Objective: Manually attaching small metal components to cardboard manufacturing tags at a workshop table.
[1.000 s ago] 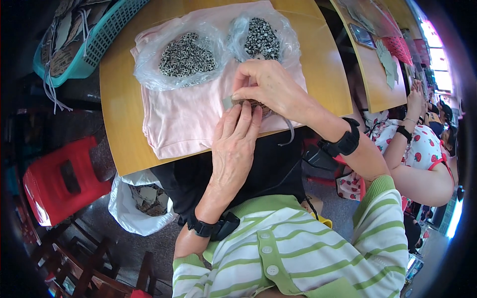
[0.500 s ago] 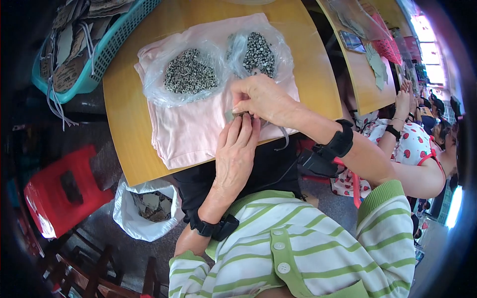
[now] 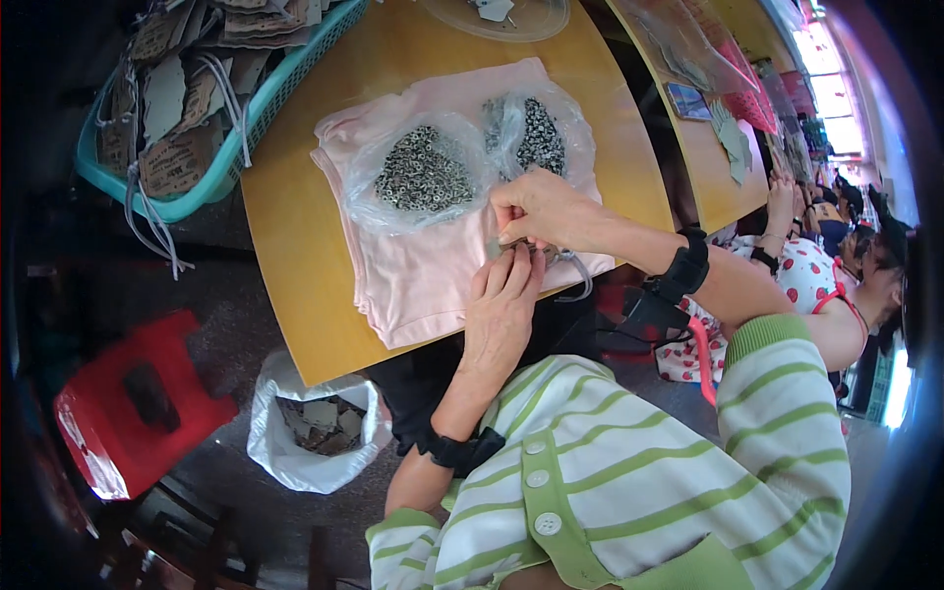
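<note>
My left hand (image 3: pixel 500 310) lies over the near part of the pink cloth (image 3: pixel 413 285), its fingers together on a small cardboard tag (image 3: pixel 495 249). Thumb and fingertips of my right hand (image 3: pixel 547 208) pinch at the same spot from above. Most of the tag is hidden under the fingers; a grey string (image 3: pixel 588 282) loops out from it to the right. Beyond the hands sit two clear plastic bags: the left one holds silvery metal eyelets (image 3: pixel 423 177), the right one small metal pieces (image 3: pixel 543 138), like fasteners.
The cloth covers part of a wooden table (image 3: pixel 285 246). A turquoise basket (image 3: pixel 206 202) of stringed cardboard tags stands at far left. Below are a red stool (image 3: pixel 147 403) and a white bag (image 3: pixel 324 472) of scraps. At right, a person (image 3: pixel 806 275) sits by another table (image 3: pixel 723 187) with a phone (image 3: pixel 688 101).
The whole scene has shifted right and slightly down in the picture as my head moved. Both hands keep the same grip at the tag, with only slight finger movement.
</note>
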The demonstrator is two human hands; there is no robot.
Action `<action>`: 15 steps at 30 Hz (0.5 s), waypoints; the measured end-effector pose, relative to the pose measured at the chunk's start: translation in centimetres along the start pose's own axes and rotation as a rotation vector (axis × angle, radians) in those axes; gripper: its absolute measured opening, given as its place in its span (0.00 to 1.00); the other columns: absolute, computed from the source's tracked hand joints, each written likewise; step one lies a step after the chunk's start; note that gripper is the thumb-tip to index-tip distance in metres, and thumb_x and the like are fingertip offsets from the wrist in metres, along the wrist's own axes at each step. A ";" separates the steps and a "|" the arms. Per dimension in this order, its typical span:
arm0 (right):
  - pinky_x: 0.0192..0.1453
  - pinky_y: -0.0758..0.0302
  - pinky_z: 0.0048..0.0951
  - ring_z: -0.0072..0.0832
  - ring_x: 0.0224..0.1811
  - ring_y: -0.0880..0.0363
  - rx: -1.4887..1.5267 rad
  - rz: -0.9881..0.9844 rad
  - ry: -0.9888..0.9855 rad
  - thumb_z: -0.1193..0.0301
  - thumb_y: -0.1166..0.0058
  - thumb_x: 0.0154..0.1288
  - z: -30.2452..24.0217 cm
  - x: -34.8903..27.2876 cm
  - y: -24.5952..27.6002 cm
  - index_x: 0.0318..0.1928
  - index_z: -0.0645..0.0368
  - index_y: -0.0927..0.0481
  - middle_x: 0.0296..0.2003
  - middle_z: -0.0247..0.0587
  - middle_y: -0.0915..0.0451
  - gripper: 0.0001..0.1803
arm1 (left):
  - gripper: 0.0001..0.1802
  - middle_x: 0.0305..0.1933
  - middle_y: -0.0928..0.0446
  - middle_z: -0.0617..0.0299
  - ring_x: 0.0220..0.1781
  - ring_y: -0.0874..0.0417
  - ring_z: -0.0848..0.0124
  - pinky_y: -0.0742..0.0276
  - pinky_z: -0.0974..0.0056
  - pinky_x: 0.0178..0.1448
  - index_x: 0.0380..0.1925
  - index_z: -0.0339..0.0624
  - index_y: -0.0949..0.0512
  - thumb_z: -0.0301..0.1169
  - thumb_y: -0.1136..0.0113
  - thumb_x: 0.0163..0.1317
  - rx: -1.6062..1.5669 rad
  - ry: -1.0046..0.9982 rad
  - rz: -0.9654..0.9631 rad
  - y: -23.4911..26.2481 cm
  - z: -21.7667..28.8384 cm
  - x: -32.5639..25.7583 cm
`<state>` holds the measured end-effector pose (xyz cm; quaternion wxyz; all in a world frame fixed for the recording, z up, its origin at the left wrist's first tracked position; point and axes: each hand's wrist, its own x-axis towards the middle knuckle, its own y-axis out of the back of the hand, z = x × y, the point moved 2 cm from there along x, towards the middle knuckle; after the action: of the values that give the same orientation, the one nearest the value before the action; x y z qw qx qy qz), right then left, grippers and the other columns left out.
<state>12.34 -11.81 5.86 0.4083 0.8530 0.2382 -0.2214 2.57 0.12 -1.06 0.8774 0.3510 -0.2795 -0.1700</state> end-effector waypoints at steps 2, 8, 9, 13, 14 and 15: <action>0.24 0.28 0.31 0.27 0.18 0.23 -0.025 0.041 0.091 0.77 0.37 0.50 0.4 0.2 -0.3 0.22 0.66 0.25 0.17 0.42 0.24 0.09 | 0.26 0.60 0.29 0.57 0.61 0.29 0.62 0.33 0.57 0.62 0.56 0.41 0.25 0.24 0.45 0.53 -0.076 0.020 0.014 0.1 -0.2 0.0; 0.30 0.26 0.31 0.30 0.24 0.22 -0.027 0.215 0.248 0.75 0.38 0.53 1.0 -1.1 -0.1 0.27 0.65 0.23 0.20 0.42 0.22 0.07 | 0.26 0.59 0.28 0.54 0.62 0.29 0.59 0.32 0.56 0.63 0.55 0.38 0.26 0.23 0.45 0.52 -0.118 0.037 -0.023 0.6 -0.1 0.5; 0.33 0.25 0.34 0.37 0.26 0.20 0.065 0.294 0.246 0.74 0.38 0.51 1.4 -1.4 0.2 0.28 0.64 0.22 0.23 0.46 0.21 0.07 | 0.26 0.59 0.28 0.54 0.62 0.29 0.59 0.32 0.56 0.63 0.55 0.38 0.26 0.23 0.45 0.52 -0.105 0.043 -0.031 0.8 0.0 0.6; 0.34 0.25 0.33 0.37 0.28 0.20 0.151 0.560 0.222 0.73 0.39 0.54 4.5 -4.1 0.9 0.32 0.63 0.22 0.26 0.45 0.20 0.07 | 0.28 0.59 0.27 0.56 0.61 0.28 0.58 0.31 0.56 0.63 0.55 0.40 0.25 0.20 0.42 0.50 -0.123 0.114 -0.096 1.8 0.1 0.5; 0.35 0.25 0.34 0.37 0.30 0.20 0.130 0.590 0.193 0.71 0.38 0.55 5.4 -4.7 0.5 0.33 0.62 0.22 0.28 0.44 0.20 0.08 | 0.28 0.59 0.26 0.56 0.60 0.27 0.58 0.31 0.55 0.63 0.55 0.41 0.25 0.20 0.41 0.49 -0.128 0.115 -0.084 2.1 0.1 0.6; 0.36 0.25 0.34 0.36 0.31 0.20 0.110 0.620 0.160 0.70 0.37 0.55 6.2 -5.4 0.1 0.34 0.61 0.21 0.30 0.43 0.20 0.09 | 0.26 0.58 0.25 0.56 0.59 0.26 0.58 0.29 0.56 0.62 0.53 0.41 0.23 0.18 0.41 0.50 -0.123 0.119 -0.086 2.4 0.3 0.9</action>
<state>7.04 -18.01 5.47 0.3895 0.9204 -0.0140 -0.0310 3.35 1.19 1.12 0.9043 0.3176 -0.2006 -0.2029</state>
